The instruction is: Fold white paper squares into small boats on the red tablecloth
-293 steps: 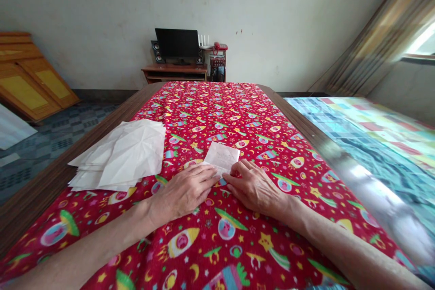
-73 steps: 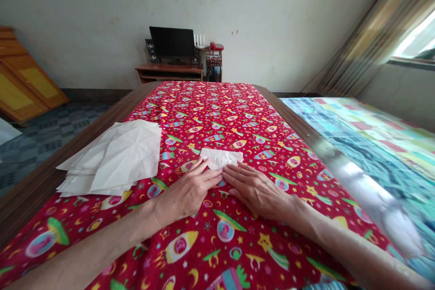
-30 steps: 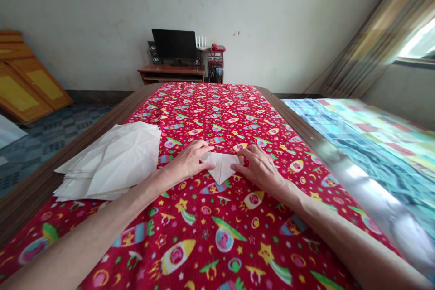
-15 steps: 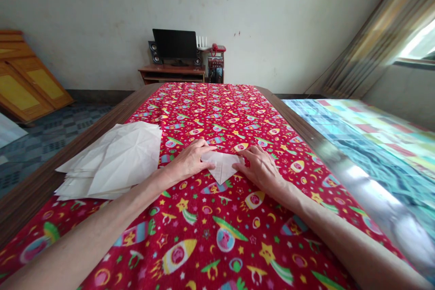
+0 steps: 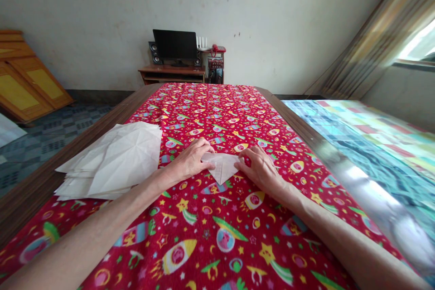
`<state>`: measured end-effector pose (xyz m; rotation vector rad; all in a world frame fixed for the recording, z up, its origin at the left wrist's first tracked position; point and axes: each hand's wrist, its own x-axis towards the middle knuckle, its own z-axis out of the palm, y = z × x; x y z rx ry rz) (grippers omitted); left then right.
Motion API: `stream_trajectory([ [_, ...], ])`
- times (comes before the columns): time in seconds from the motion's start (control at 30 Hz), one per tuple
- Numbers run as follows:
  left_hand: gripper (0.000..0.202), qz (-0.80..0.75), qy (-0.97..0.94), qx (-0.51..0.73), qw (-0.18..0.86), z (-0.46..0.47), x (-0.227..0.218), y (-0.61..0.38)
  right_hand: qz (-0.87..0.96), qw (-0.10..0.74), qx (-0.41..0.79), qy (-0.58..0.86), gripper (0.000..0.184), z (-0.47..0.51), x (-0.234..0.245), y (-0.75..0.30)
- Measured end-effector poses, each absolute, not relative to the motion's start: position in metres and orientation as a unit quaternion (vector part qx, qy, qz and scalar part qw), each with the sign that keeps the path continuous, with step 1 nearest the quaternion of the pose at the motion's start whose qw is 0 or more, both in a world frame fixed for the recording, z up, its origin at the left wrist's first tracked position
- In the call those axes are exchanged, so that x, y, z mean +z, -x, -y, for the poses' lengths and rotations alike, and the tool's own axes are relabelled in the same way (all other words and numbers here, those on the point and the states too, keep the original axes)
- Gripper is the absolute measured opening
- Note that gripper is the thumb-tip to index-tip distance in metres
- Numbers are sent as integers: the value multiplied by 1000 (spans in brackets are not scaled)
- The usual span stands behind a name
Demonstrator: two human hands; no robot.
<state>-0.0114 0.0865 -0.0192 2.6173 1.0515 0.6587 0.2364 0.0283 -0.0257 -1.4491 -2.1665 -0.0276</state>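
Two bare forearms reach in from the near left and near right across a red cloth (image 5: 199, 253) printed with cartoon rockets, stars, crescent moons and flying saucers. At their ends, near the middle of the cloth, the left hand (image 5: 194, 157) has its thumb laid on the left corner of a small folded white paper (image 5: 221, 167), with the fingers curled behind it. The right hand (image 5: 261, 166) pinches the paper's right corner between thumb and forefinger. The paper is a triangle, its point towards the near side and its long edge on the far side; faint marks on its face are too small to read. To the left, beyond the left forearm, lies a loose pile of creased white sheets (image 5: 118, 161), the top one marked by folds fanning out from one spot. Brown wooden table edges (image 5: 113, 120) show along both sides of the cloth. Farther right is a bed (image 5: 370, 133) with blue and patchwork-patterned covers; farther left, an orange-and-yellow cabinet (image 5: 36, 84) stands on a patterned floor (image 5: 76, 115). At the far end, a brown desk (image 5: 171, 71) bears a dark monitor (image 5: 175, 46) between black speakers (image 5: 155, 52), with a red telephone (image 5: 218, 49) just to the right, against a pale wall (image 5: 288, 13).
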Motion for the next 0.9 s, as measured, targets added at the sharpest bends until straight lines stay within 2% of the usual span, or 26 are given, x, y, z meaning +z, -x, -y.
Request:
stream_trajectory([
  [0.3, 22, -367, -900, 214, 98, -85, -18, 10, 810, 277, -23, 515, 26, -32, -34, -240],
  [0.6, 19, -393, -889, 203, 116, -83, -12, 7, 810, 301, 4, 503, 13, -33, -26, -233],
  [0.77, 20, -421, -860, 234, 167, -84, -14, 2, 819, 301, 80, 482, 6, -35, -23, -230],
  [0.9, 15, -427, -849, 257, 176, -85, -22, -2, 815, 323, 87, 474, 2, -36, -24, -227],
])
